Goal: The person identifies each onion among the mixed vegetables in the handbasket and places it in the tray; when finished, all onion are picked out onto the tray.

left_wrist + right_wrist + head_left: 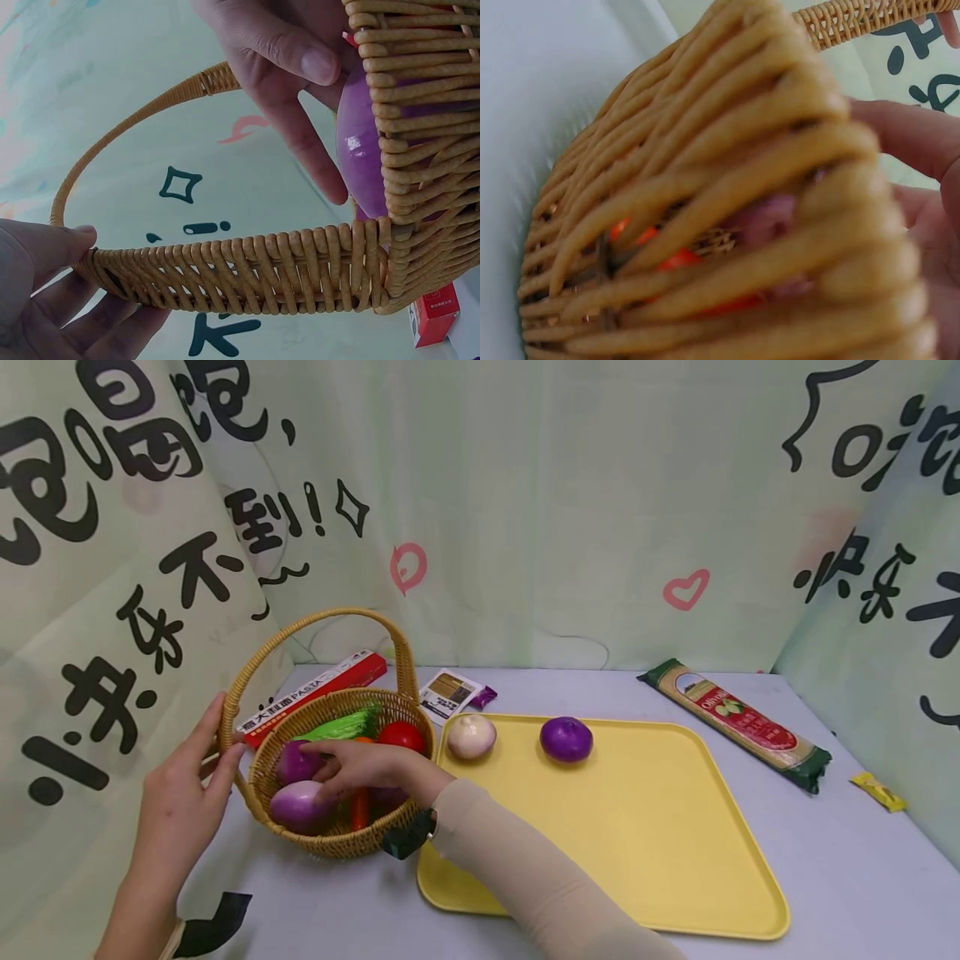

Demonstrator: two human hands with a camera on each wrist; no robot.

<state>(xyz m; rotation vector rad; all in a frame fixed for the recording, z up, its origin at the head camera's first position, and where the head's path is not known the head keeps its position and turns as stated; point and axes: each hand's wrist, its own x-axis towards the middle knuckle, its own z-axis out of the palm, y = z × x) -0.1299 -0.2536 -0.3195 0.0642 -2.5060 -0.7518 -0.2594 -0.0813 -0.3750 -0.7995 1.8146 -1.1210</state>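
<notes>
yellow tray (pixel 637 827): two vegetables (pixel 566 740) out; others (pixel 303 807) left in basket (pixel 337 846); left hand (pixel 180 793) gripping handle (pixel 408 672), right hand (pixel 367 766) spread inside.

Head view: lighting is bright, even and diffuse; the source is out of frame. A soft-edged shadow falls on the tabletop (pixel 360 906) at the foot of the wicker basket (pixel 337 847). Left wrist view: slightly dimmer; a glare spot marks the purple vegetable (pixel 360 154) inside the basket. Right wrist view: the basket's nearest weave is blurred; its handle (pixel 862 22) is sharper.
</notes>
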